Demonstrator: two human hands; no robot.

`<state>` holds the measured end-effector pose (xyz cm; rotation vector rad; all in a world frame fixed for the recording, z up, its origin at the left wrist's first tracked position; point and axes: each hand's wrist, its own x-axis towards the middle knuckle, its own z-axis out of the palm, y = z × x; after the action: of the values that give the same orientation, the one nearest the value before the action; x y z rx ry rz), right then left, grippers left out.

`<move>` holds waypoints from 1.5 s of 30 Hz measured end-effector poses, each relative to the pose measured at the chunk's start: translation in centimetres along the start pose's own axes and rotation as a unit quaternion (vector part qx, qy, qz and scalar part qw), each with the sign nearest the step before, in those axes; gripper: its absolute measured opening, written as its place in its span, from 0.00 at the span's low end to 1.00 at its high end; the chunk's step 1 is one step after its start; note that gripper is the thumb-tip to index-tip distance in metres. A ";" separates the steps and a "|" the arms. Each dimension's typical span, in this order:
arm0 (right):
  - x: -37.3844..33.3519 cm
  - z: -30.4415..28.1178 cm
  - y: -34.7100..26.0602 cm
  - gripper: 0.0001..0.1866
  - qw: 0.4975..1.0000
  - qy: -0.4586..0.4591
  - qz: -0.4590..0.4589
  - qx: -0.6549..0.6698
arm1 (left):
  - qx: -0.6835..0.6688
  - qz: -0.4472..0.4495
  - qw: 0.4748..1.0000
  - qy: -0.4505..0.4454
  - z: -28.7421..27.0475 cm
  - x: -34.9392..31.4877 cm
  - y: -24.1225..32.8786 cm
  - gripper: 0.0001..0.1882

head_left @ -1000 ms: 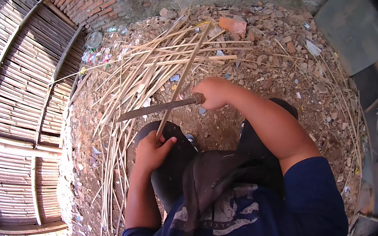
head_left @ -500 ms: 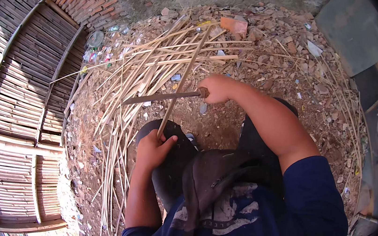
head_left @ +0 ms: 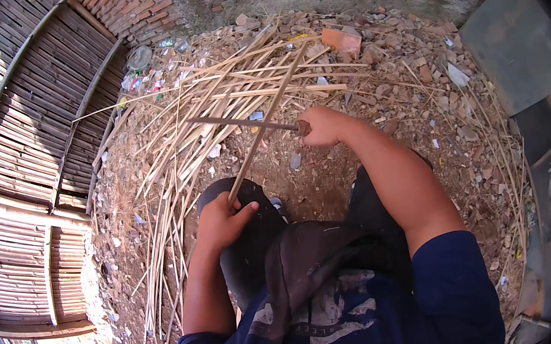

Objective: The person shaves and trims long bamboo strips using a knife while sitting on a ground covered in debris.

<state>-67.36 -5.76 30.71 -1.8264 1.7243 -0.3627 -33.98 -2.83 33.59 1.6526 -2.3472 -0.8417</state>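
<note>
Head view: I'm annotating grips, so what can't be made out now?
In the head view:
Handle of the long dark metal blade: mostly covered by right hand.
Gripped part of the narrow brown wooden strip: covered by left hand.
Brown bamboo wall: left edge cut off by fisheye rim.

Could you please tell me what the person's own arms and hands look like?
The left hand and right hand wear no gloves. The bare forearms show no watch or bracelet. Short dark blue fabric sleeves cover the upper arms, with no marking that I can make out.
</note>
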 end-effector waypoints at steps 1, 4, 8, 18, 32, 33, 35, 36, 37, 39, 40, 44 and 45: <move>0.4 -0.1 1.5 0.12 0.998 0.036 0.026 0.036 | -0.001 0.004 1.000 0.000 -0.1 0.2 0.0 0.26; 0.7 -0.8 2.7 0.12 0.990 0.099 0.061 0.080 | 0.002 0.008 1.000 0.007 -0.2 0.2 -0.4 0.26; -0.1 1.4 -1.0 0.12 0.996 0.063 -0.049 -0.034 | 0.009 0.004 1.000 0.006 -0.1 0.1 -0.2 0.27; 1.0 0.4 1.5 0.12 0.992 0.103 0.022 0.076 | 0.035 0.012 0.999 -0.004 -0.2 0.2 -0.4 0.28; 1.3 -0.7 4.3 0.16 0.985 0.088 0.067 0.136 | -0.019 0.016 1.000 -0.007 -0.3 0.5 -1.6 0.26; 1.3 0.2 2.8 0.16 0.991 0.080 0.032 0.099 | -0.026 0.018 1.000 -0.004 0.0 0.3 -1.9 0.26; 0.9 1.9 -0.3 0.16 0.997 0.062 -0.038 0.026 | -0.063 -0.006 0.998 -0.003 0.2 0.4 -2.1 0.26; 0.5 2.0 -1.4 0.16 0.997 0.044 -0.069 -0.009 | -0.082 -0.017 0.997 -0.002 0.2 0.6 -2.0 0.26; 0.0 2.0 -2.5 0.17 0.993 0.026 -0.103 -0.043 | -0.066 -0.015 0.998 -0.011 0.0 0.5 -1.8 0.25; -0.4 1.3 -1.6 0.17 0.997 0.010 -0.069 -0.022 | -0.041 -0.001 0.999 -0.030 -0.2 0.2 -0.9 0.23; -0.1 0.5 0.8 0.18 0.999 0.011 -0.005 0.036 | -0.031 -0.003 0.999 -0.038 0.0 0.1 -0.9 0.24; 0.5 -2.4 5.2 0.19 0.982 0.123 0.098 0.106 | 0.011 0.015 1.000 -0.018 -0.6 0.0 -0.8 0.26; 0.2 -2.1 5.4 0.18 0.979 0.144 0.088 0.116 | 0.020 0.022 0.999 -0.015 -0.5 -0.2 -0.8 0.26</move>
<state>-72.95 -6.35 29.16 -1.4982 1.9270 -0.7517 -33.07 -3.04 33.61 1.6067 -2.4265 -0.8239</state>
